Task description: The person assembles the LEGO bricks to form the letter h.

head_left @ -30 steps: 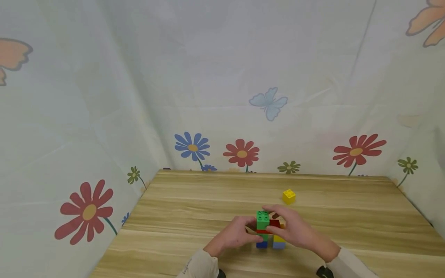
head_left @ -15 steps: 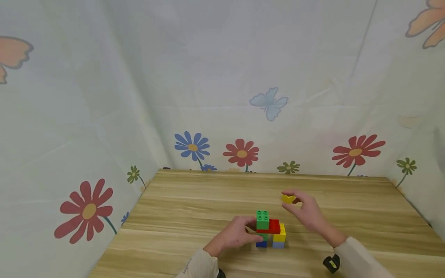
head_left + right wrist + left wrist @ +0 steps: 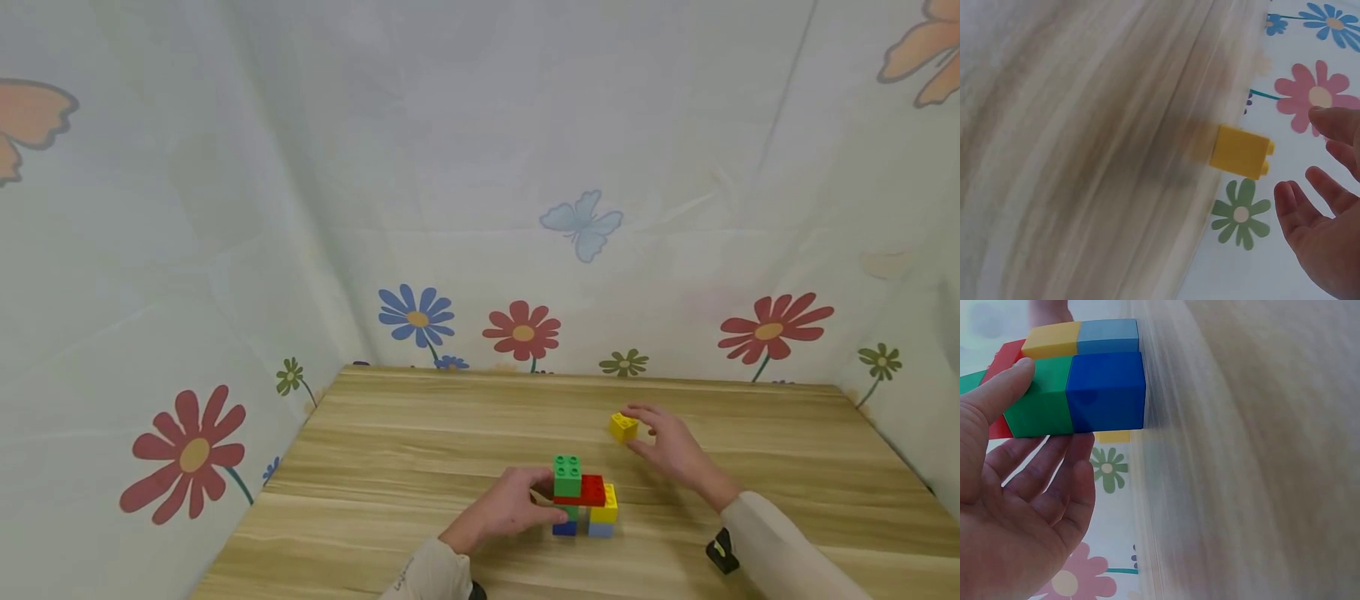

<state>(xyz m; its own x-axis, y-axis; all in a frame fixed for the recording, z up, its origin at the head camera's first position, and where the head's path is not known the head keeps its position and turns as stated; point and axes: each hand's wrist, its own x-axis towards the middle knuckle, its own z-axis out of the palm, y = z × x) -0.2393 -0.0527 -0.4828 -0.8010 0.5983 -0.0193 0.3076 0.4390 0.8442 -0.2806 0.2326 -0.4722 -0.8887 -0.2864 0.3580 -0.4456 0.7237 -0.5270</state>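
Note:
A small structure of toy building blocks stands on the table: a green block (image 3: 567, 477) on top, a red block (image 3: 592, 490) bridging two columns, with green over dark blue (image 3: 1107, 392) on the left and yellow (image 3: 603, 502) over light blue (image 3: 602, 529) on the right. My left hand (image 3: 513, 504) holds the left column, thumb on the lower green block (image 3: 1041, 397) and fingers behind. Farther back sits a loose yellow block (image 3: 622, 428), studs up. Beside it hovers my right hand (image 3: 675, 450), fingers and thumb apart, nothing between them; in the right wrist view a gap separates them.
The wooden table (image 3: 420, 442) extends to both sides of the blocks. A pale curtain (image 3: 465, 167) printed with flowers and butterflies encloses it at the back and sides. A black strap (image 3: 722, 552) shows at the right sleeve.
My right hand has left the block structure, moved up and away to the loose yellow block, then drawn slightly to the right of it. My left hand has stayed on the structure.

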